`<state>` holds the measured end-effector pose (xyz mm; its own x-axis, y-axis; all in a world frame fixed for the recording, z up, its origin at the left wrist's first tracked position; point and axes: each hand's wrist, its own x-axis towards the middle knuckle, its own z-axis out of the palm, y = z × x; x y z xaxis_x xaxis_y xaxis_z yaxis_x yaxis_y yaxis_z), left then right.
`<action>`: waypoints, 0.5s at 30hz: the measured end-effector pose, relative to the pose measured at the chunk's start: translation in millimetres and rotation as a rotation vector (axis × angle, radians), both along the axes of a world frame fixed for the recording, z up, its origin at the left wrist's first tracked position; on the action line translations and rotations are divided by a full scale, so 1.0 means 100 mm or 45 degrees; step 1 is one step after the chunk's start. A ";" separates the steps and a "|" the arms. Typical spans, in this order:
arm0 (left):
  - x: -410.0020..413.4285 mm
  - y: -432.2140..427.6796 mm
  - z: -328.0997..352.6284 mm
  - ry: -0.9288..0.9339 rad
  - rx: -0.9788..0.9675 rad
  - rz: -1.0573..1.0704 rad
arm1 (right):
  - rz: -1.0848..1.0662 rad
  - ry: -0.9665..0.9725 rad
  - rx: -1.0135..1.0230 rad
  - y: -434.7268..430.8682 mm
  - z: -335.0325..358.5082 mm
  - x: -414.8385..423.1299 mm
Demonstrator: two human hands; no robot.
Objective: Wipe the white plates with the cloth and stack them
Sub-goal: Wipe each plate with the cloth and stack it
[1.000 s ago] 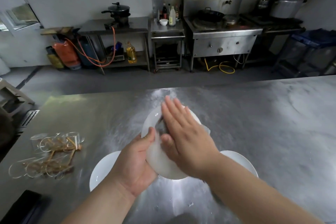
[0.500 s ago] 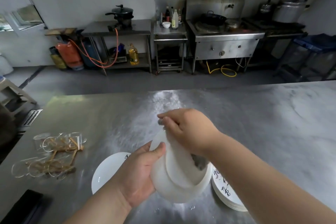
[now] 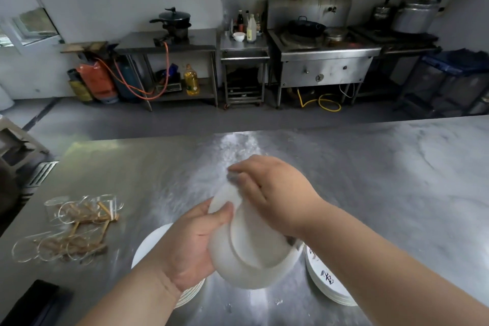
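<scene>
I hold a white plate tilted in the air above the steel table, its underside with the foot ring facing me. My left hand grips its left rim, thumb over the edge. My right hand curls over the plate's top edge, fingers closed on a pale cloth that is mostly hidden behind the plate. A stack of white plates lies on the table under my left hand. A second stack of plates with dark markings sits under my right forearm.
Clear glass rings on wooden racks lie at the table's left. A dark flat object sits at the near left corner. Across the floor stand steel benches, a stove, pots and gas cylinders.
A second ago my right hand lay flat on the plate's face. It then curled over the top rim, and the plate turned its underside to me. The view shifted slightly.
</scene>
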<state>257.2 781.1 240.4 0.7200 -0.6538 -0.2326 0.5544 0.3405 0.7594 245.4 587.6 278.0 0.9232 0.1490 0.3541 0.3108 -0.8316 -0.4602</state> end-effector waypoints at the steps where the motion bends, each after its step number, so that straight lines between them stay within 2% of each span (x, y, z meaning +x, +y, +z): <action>1: 0.03 0.03 0.01 0.003 -0.030 0.027 | -0.123 0.039 0.177 -0.08 -0.07 -0.02; 4: 0.09 0.09 0.00 0.030 -0.055 0.091 | -0.508 0.215 0.808 -0.13 -0.41 -0.22; 6: 0.07 0.09 -0.04 0.036 -0.014 0.071 | -0.611 0.296 0.978 -0.06 -0.60 -0.36; 8: 0.03 0.03 -0.08 0.040 0.004 0.018 | -0.491 0.186 0.714 -0.04 -0.49 -0.37; 10: 0.02 -0.04 -0.07 0.027 -0.050 -0.030 | -0.282 0.066 0.372 -0.12 -0.26 -0.24; 11: 0.03 -0.06 -0.05 0.019 -0.094 -0.026 | -0.224 0.046 0.280 -0.17 -0.15 -0.15; 13: 0.09 -0.10 -0.01 -0.001 -0.175 0.032 | -0.277 0.075 0.384 -0.27 -0.05 -0.08; 15: 0.16 -0.11 0.02 -0.015 -0.216 0.101 | -0.484 0.089 0.715 -0.22 -0.18 -0.20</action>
